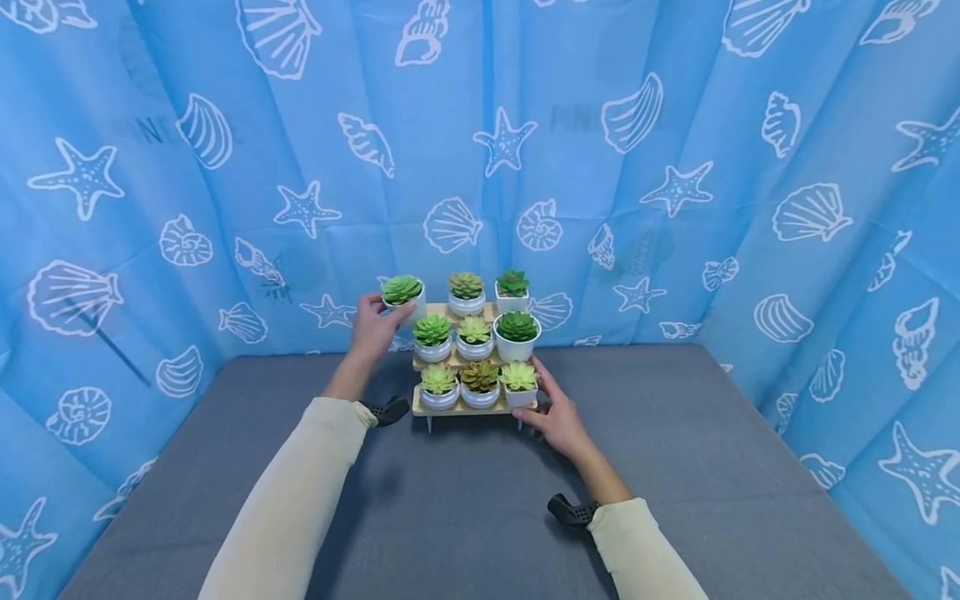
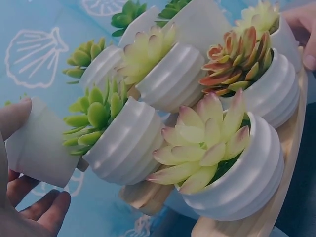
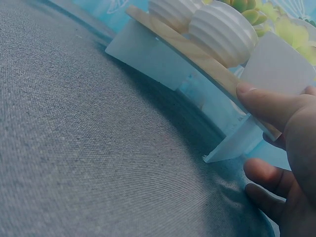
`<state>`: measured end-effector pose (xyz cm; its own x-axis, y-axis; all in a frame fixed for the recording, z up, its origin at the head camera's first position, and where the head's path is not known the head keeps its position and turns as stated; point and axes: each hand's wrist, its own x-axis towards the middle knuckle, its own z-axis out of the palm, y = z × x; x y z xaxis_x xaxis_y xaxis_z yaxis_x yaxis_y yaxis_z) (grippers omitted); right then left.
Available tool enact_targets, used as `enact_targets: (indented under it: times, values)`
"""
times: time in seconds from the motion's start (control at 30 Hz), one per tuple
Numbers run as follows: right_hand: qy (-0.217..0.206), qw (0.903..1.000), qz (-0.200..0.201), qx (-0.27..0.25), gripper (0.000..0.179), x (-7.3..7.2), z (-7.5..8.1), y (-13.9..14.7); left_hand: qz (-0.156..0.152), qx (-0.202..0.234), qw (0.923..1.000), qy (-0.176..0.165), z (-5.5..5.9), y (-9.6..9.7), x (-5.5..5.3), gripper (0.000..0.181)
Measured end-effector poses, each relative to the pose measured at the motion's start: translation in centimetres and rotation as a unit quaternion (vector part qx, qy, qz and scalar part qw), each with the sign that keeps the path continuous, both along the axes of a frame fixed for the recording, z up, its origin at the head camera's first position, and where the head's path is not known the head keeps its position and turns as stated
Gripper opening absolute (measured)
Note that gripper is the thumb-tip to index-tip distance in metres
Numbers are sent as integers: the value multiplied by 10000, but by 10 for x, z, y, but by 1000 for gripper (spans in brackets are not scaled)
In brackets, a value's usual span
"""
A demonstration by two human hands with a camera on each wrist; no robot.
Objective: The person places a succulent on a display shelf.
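Note:
A three-tier wooden plant stand (image 1: 452, 361) carries several small artificial succulents in white pots. At its upper left, my left hand (image 1: 372, 323) holds a green potted succulent (image 1: 402, 290) by the white pot, thumb on one side and fingers on the other. The left wrist view shows that white pot (image 2: 42, 143) beside the end of the upper boards; the plant is mostly hidden there. With thumb above and fingers beneath, my right hand (image 1: 561, 421) grips the right end of the bottom wooden board (image 3: 205, 61), next to a pale yellow-green succulent (image 1: 519, 377) in a square pot.
The stand has translucent legs (image 3: 229, 140) and rests on a grey cloth-covered table (image 1: 465, 508). Close behind hangs a blue curtain (image 1: 555, 167) with white shells and starfish, which also wraps the sides. A red-tinged succulent (image 1: 479, 377) sits mid-front on the stand.

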<state>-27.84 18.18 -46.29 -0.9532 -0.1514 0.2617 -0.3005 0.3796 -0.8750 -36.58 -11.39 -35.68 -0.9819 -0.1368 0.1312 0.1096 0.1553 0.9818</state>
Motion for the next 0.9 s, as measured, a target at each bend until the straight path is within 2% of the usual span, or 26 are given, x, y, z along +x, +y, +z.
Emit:
enact_targets:
  times: [0.07,0.3,0.5,0.7,0.9]
  values:
    - [15,10000,24,-22,88,4,6,0,3,-144,9999,12,0,1,-1,71]
    - [-92,9996,-246,143,92,-10,-17,3,122,-662,9976,153,1,4,-3,69]
    - [-6,9997,-217,113,92,-15,-21,4,213,-809,9963,206,3,6,-3,68]
    - [10,9998,-151,101,92,-13,-19,4,296,-805,9961,224,4,7,-3,65]
    - [-6,9996,-235,122,93,-14,-22,4,257,-511,9982,189,1,9,-1,62]
